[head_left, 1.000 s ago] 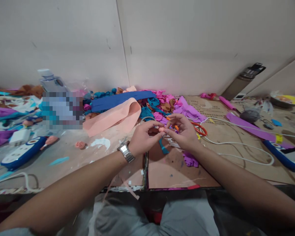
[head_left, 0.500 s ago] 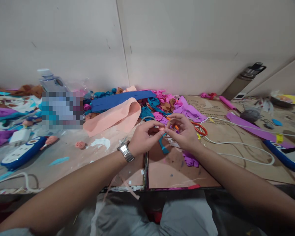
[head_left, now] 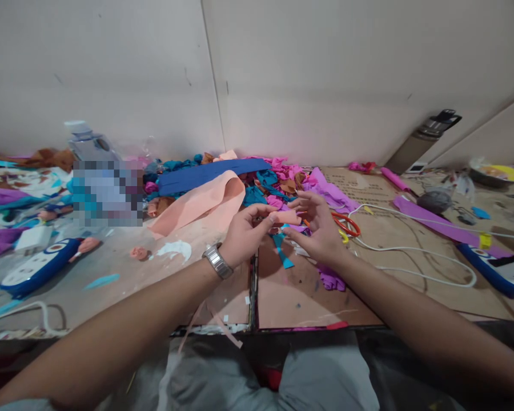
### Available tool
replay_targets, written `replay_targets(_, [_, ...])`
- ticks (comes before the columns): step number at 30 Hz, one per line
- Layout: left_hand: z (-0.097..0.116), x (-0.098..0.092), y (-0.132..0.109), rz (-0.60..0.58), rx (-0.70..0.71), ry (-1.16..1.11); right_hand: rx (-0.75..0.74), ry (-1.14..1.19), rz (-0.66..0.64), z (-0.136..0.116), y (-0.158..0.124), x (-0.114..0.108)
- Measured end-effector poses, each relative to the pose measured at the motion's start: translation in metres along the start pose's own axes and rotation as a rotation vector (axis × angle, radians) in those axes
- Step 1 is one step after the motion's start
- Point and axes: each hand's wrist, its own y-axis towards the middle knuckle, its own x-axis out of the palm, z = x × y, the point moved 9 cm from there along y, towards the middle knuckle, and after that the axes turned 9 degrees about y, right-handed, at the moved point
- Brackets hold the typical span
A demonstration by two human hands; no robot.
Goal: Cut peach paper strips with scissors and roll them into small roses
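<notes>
A: What do the hands hold?

B: One small peach piece (head_left: 288, 217), stretched flat between them just above the bench (head_left: 124, 279). The left hand (head_left: 245, 234) pinches its left end between thumb and forefinger. The right hand (head_left: 321, 231) grips the other end with the thumb, its remaining fingers loosely curled and spread.

A: Where does that sit?

B: Middle of the view, over the seam where two boards of the bench meet. A wristwatch (head_left: 216, 261) is on the left wrist.

A: And around them?

B: At ten o'clock from the hands lies a wide peach strip (head_left: 199, 206), with a blue strip (head_left: 209, 174) beyond it at eleven. At twelve, a heap of pink, teal and brown scraps (head_left: 282, 177). Orange-handled scissors (head_left: 346, 224) lie just beside the right hand at three o'clock, and a white cable (head_left: 411, 251) loops farther out that way. A teal scrap (head_left: 282, 256) lies under the hands at six, a purple scrap (head_left: 330, 278) near the right wrist at five. Far out at nine rests a small peach rosette (head_left: 139, 252).
</notes>
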Motion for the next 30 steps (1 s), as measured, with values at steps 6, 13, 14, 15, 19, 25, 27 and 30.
replay_targets(6, [-0.004,0.003,0.0,-0.025,-0.045,-0.061,0.001,0.004,-0.051,0.002,-0.002,0.003])
replay_targets(13, [-0.01,0.004,0.001,-0.033,-0.088,-0.059,0.052,0.061,0.018,0.002,0.0,-0.001])
replay_targets(14, [-0.01,0.004,0.001,-0.034,-0.089,-0.063,0.058,0.074,0.034,0.002,0.001,-0.002])
replay_targets(15, [-0.01,0.004,0.001,-0.033,-0.089,-0.067,0.063,0.084,0.048,0.002,0.001,-0.003])
replay_targets(19, [-0.009,0.004,0.0,-0.021,-0.094,-0.064,0.069,0.083,0.101,0.002,0.003,-0.007])
replay_targets(25, [-0.005,0.006,-0.001,-0.031,-0.076,-0.081,0.103,0.12,0.14,0.007,0.004,-0.012])
replay_targets(27, [-0.003,0.007,-0.001,-0.041,-0.068,-0.1,0.124,0.15,0.164,0.009,0.003,-0.014])
replay_targets(30, [-0.001,0.006,-0.002,-0.033,-0.044,-0.096,0.166,0.196,0.183,0.013,0.003,-0.015])
